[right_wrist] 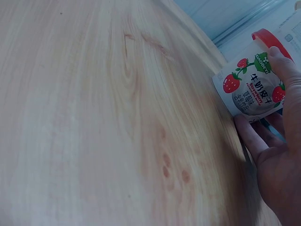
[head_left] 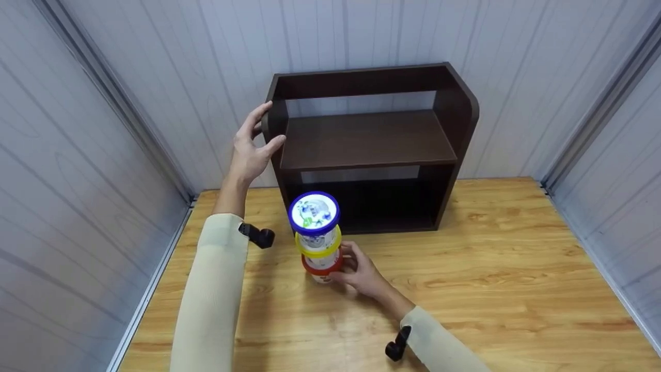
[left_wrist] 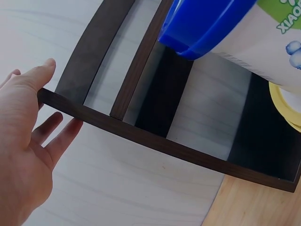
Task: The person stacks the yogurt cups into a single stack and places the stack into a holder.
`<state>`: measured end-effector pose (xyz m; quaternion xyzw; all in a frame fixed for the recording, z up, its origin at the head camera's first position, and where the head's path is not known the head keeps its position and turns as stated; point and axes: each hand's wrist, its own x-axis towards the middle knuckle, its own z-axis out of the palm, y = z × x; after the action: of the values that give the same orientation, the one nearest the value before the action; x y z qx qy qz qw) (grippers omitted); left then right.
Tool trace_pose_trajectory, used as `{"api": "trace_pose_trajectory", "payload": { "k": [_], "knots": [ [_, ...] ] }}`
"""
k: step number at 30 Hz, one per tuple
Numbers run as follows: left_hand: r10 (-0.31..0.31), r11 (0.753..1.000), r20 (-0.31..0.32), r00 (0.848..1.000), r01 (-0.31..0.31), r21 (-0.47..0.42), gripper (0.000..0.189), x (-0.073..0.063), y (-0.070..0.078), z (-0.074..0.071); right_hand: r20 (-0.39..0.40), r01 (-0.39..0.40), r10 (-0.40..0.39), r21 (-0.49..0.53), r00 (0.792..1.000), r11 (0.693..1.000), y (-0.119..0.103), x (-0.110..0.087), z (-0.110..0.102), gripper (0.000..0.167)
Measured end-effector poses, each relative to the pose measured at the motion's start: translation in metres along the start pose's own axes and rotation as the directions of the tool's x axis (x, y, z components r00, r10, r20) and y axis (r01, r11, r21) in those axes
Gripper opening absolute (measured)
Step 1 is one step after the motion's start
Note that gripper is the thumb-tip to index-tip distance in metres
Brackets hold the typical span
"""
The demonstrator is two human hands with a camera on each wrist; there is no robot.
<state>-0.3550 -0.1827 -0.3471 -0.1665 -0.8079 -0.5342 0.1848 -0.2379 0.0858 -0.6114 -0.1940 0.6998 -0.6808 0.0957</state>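
A dark brown two-tier shelf (head_left: 369, 138) stands against the back wall. My left hand (head_left: 251, 151) holds the upper part of its left side panel (left_wrist: 155, 141), with thumb and fingers on opposite faces. In front of the shelf's left side, three printed tubs are stacked: a blue-lidded tub (head_left: 314, 213) on top, a yellow-lidded tub (head_left: 321, 250) in the middle, a red-lidded strawberry tub (right_wrist: 254, 84) at the bottom. My right hand (head_left: 363, 273) grips the bottom tub from the right. Whether its base touches the table cannot be told.
Wood-grain table surface (head_left: 506, 268) extends in front of the shelf and to both sides. Pale panelled walls (head_left: 609, 155) enclose the back, left and right. A small black device (head_left: 257, 236) is on the left sleeve, with another (head_left: 398, 343) on the right sleeve.
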Motion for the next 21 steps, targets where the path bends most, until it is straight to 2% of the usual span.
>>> {"api": "trace_pose_trajectory", "payload": {
  "k": [10,21],
  "knots": [
    [-0.055,0.998,0.039,0.998,0.055,-0.022,0.069,-0.0001,0.0010,-0.0047,0.012,0.003,-0.003,-0.037,1.000,0.999,0.0014,-0.0009,-0.0009,0.071],
    [-0.037,0.999,0.031,0.999,0.038,-0.035,0.069,0.0015,0.0014,-0.0002,0.002,0.017,-0.017,-0.031,1.000,0.999,-0.0030,-0.0018,-0.0031,0.075]
  ]
}}
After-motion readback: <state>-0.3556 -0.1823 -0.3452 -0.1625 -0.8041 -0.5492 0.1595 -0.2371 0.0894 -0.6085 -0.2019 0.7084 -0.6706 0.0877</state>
